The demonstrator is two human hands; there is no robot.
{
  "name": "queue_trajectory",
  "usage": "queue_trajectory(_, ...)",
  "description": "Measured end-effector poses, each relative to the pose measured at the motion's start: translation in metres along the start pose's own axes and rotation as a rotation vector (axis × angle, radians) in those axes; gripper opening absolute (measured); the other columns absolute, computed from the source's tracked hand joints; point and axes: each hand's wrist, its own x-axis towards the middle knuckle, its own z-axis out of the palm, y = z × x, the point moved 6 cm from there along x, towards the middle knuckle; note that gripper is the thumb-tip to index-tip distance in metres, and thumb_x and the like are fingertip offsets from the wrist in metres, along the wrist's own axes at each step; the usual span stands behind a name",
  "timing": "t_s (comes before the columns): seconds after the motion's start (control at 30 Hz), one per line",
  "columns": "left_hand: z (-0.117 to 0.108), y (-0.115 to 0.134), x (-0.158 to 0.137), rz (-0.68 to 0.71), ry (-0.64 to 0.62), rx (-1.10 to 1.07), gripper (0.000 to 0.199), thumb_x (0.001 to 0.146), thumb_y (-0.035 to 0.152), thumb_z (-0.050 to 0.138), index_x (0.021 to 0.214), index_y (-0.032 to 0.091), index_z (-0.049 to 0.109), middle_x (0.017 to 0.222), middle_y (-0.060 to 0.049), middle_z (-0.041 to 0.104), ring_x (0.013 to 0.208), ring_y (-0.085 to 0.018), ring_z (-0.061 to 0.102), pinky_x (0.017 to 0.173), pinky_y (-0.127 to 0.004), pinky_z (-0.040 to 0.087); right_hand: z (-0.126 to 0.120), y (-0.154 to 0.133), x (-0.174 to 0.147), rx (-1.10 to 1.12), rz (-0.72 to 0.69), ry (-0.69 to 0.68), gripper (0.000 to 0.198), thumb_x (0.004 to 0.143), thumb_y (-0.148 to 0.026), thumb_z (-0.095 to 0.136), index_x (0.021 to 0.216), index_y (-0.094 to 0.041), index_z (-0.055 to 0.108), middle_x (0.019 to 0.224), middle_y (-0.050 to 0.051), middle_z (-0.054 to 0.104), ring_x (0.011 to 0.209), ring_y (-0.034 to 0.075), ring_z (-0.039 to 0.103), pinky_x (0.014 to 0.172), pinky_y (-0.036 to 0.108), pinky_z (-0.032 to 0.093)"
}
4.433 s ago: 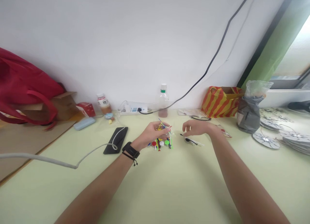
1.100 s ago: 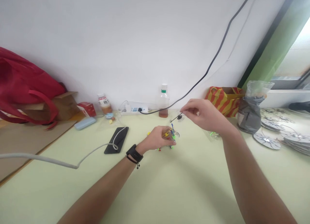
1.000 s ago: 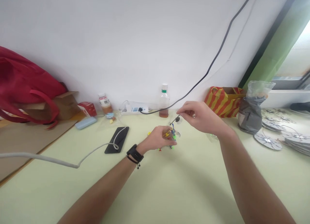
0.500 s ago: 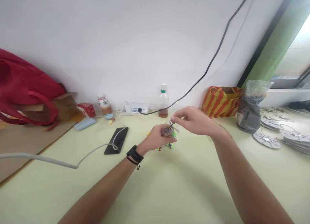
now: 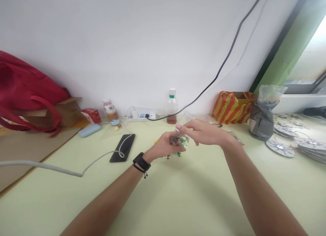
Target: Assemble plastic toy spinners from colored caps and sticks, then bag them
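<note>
My left hand (image 5: 166, 144), with a black band at its wrist, is closed around a small clear container (image 5: 174, 140). Its round, darkish end shows between thumb and fingers, and its exact kind is not plain. Small bright green, red and blue pieces (image 5: 179, 154) show below and beside that hand; whether they are attached to the container I cannot tell. Just above the container's right side, my right hand (image 5: 203, 132) has its fingers stretched and apart. One fingertip reaches over the container's top, and no held thing is visible there.
Behind my hands stand a bottle (image 5: 172, 108) and a white power strip (image 5: 141, 115). A black phone (image 5: 122, 148) with a pale cable lies left. At right are a striped bag (image 5: 230, 108), a grey bag (image 5: 261, 122) and stacked grey discs (image 5: 313, 147).
My right hand has loosened from a pinch on a thin dark stick at the container, its fingers now spread. The stick is no longer visible. My left hand keeps nearly the same place.
</note>
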Motion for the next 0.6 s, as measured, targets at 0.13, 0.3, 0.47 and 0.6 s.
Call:
queue_trajectory(0.13,0.005,0.004,-0.001,0.017,-0.031,-0.039,0.038,0.074,0.034,0.086,0.103,0.014,0.073,0.079,-0.003,0.063,0.069,-0.016,0.061,0.062,-0.029,0.052,-0.016,-0.004,-0.006,-0.065,-0.034,0.139,0.055,0.099,-0.064,0.041,0.082,-0.023,0.073,0.064,0.001,0.064,0.054,0.016,0.059,0.05,0.028,0.04)
queue_trajectory(0.3,0.014,-0.003,-0.025,-0.02,0.002,-0.24,0.05,0.071,0.031,0.089,0.114,0.015,0.071,0.103,-0.01,0.069,0.093,-0.021,0.066,0.086,-0.035,0.054,-0.037,-0.005,-0.027,-0.098,-0.057,0.575,0.042,0.097,-0.059,0.051,0.097,-0.023,0.071,0.081,0.004,0.069,0.06,0.016,0.058,0.058,0.03,0.045)
queue_trajectory(0.47,0.029,-0.011,-0.07,-0.076,0.0,-0.308,0.064,0.073,0.032,0.089,0.131,0.019,0.064,0.111,-0.011,0.07,0.097,-0.023,0.067,0.087,-0.035,0.054,0.022,0.022,-0.034,0.182,-0.071,0.496,0.058,0.085,-0.057,0.071,0.132,-0.026,0.056,0.113,0.009,0.069,0.085,0.02,0.066,0.073,0.034,0.056)
queue_trajectory(0.6,0.038,-0.005,-0.088,-0.007,-0.005,-0.32,0.051,0.084,0.037,0.08,0.131,0.025,0.066,0.124,-0.011,0.068,0.116,-0.026,0.063,0.1,-0.038,0.05,0.077,0.04,-0.036,0.476,-0.075,0.273,0.047,0.09,-0.051,0.068,0.129,-0.026,0.058,0.104,0.007,0.071,0.092,0.021,0.069,0.083,0.037,0.057)
